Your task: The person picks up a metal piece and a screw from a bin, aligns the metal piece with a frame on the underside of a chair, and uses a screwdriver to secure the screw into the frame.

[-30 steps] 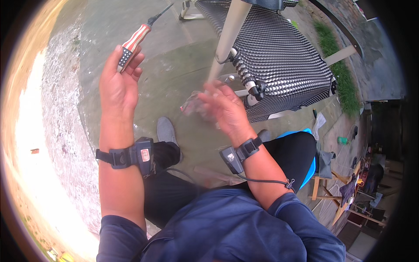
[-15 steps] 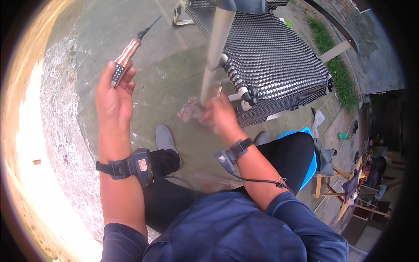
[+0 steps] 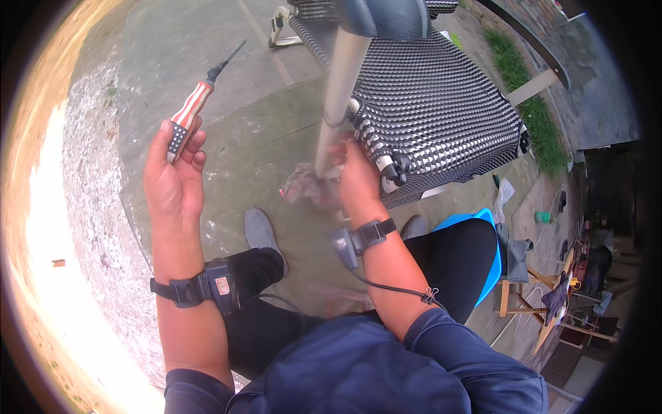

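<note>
My left hand (image 3: 177,169) holds a screwdriver (image 3: 189,110) by the end of its red-and-white striped, dotted handle, its dark tip pointing up and away. My right hand (image 3: 358,169) reaches to the lower corner of a chair with black-and-white woven fabric (image 3: 434,103), beside its pale tube (image 3: 339,90). Its fingers are curled and partly hidden, so what they hold is unclear. A crumpled plastic bag (image 3: 300,186) lies just left of that hand. A padded dark piece (image 3: 383,14) tops the tube.
My feet stand on a greenish sheet (image 3: 193,117). A blue plastic seat (image 3: 489,262) shows by my right leg. Grass (image 3: 545,138) runs behind the chair. At the right are wooden items (image 3: 524,290), a green bottle (image 3: 543,217) and clutter; bright ground (image 3: 65,276) at left.
My left hand and the screwdriver have moved down and slightly left. My right hand has moved in to the chair's corner, and its fingers have curled out of clear sight.
</note>
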